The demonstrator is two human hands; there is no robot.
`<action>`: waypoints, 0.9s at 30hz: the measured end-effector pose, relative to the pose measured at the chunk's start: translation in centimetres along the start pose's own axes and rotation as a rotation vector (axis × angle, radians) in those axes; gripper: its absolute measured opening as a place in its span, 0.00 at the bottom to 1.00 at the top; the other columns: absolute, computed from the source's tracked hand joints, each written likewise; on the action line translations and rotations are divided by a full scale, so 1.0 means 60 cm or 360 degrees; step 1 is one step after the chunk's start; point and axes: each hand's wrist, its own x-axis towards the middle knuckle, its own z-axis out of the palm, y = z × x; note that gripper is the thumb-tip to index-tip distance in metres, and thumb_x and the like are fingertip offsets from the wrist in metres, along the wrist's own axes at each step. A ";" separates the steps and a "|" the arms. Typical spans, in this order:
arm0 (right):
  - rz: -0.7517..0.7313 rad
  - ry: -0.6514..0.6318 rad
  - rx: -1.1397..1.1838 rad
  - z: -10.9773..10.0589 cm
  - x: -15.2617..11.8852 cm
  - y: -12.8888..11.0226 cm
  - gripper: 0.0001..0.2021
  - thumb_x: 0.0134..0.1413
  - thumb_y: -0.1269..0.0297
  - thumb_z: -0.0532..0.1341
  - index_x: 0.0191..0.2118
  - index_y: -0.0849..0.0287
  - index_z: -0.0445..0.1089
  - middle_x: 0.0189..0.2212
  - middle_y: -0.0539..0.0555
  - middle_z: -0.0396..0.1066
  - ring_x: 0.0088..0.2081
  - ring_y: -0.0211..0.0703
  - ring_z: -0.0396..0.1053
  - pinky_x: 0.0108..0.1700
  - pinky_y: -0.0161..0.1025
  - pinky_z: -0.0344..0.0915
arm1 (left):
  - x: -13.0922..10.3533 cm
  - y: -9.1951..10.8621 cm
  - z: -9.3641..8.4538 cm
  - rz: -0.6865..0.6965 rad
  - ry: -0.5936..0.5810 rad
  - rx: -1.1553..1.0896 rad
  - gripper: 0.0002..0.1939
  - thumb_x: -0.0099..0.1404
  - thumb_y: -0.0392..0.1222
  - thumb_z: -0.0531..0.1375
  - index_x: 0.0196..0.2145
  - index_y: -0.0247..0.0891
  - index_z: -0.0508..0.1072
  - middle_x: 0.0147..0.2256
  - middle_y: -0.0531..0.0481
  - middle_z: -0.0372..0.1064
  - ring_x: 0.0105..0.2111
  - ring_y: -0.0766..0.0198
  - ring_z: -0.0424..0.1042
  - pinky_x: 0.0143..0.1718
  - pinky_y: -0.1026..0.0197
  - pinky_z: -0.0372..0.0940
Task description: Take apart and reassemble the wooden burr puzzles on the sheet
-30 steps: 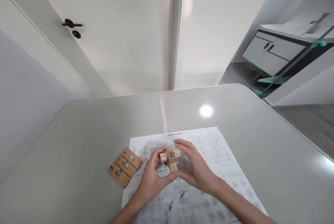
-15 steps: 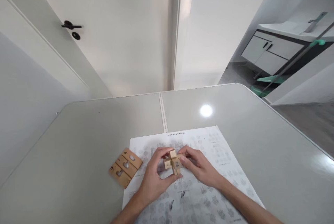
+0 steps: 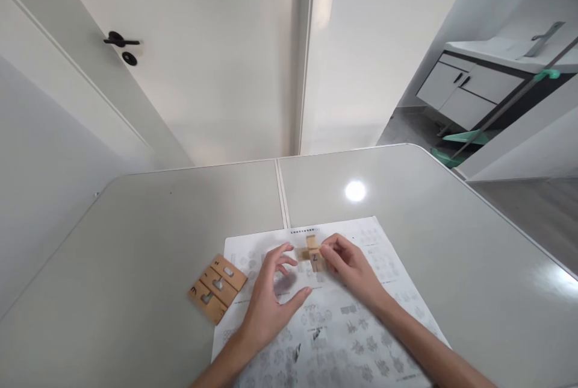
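A small wooden burr puzzle (image 3: 315, 260) of crossed blocks, with a dark mark like a 2 on one face, is held up over the printed sheet. The fingers of my right hand (image 3: 350, 264) pinch it from its right side. My left hand (image 3: 266, 300) is just left of it, apart from the puzzle, its fingers curved and its thumb spread wide. Left of that hand lie flat wooden pieces (image 3: 218, 287), side by side, numbered 2, 1 and 3, with cut-out slots. Motion slightly blurs the puzzle.
Under my hands, the white sheet (image 3: 361, 340) printed with many small diagrams lies on a pale grey table (image 3: 135, 267) with a centre seam. Beyond the far edge stands a white door (image 3: 217, 62) with a black handle. A washbasin cabinet (image 3: 469, 84) is at the right.
My left hand has let go of the puzzle and opened. My right hand has lifted the puzzle slightly away and to the right, turning it. The flat pieces stay in place.
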 end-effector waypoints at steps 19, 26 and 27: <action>-0.0085 0.1142 -0.0762 -0.118 0.056 0.055 0.21 0.63 0.42 0.61 0.36 0.58 0.73 0.31 0.55 0.77 0.30 0.46 0.68 0.36 0.43 0.63 | -0.004 -0.007 0.006 0.0180 -0.0014 0.0186 0.21 0.72 0.39 0.60 0.59 0.52 0.63 0.51 0.47 0.68 0.45 0.59 0.72 0.49 0.53 0.72; -0.0125 0.1189 -0.0779 -0.132 0.066 0.074 0.21 0.64 0.43 0.60 0.39 0.59 0.73 0.38 0.59 0.76 0.39 0.52 0.70 0.42 0.46 0.64 | -0.015 0.005 -0.006 0.0349 -0.0104 0.0407 0.16 0.75 0.39 0.56 0.58 0.50 0.64 0.56 0.46 0.66 0.53 0.57 0.71 0.55 0.52 0.71; -0.0133 0.1195 -0.0781 -0.133 0.067 0.076 0.21 0.64 0.44 0.59 0.39 0.59 0.73 0.38 0.60 0.75 0.40 0.52 0.70 0.43 0.46 0.64 | -0.019 0.006 -0.011 0.0381 -0.0109 0.0476 0.16 0.75 0.40 0.56 0.59 0.50 0.65 0.56 0.46 0.66 0.55 0.56 0.70 0.56 0.51 0.70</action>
